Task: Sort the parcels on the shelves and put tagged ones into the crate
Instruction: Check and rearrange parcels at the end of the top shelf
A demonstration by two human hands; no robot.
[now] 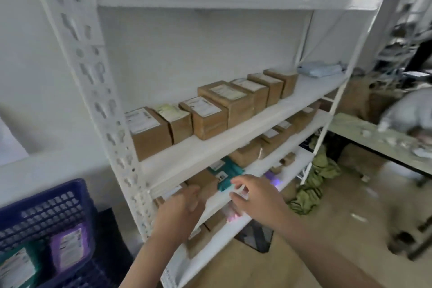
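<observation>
On the white shelving unit (98, 91), a row of brown cartons (210, 110) fills the upper tier. Left hand (184, 201) rests open-fingered against a brown parcel (201, 182). Right hand (254, 196) pinches the teal parcel (225, 173) on the same tier. Blue crate (46, 215) stands lower left, holding tagged packets.

You are viewing a softly, evenly lit scene with weak shadows. Motion blur is smearing the whole frame, worst at the right edge. Wide-angle distortion is bending the shelf upright (93, 91).
</observation>
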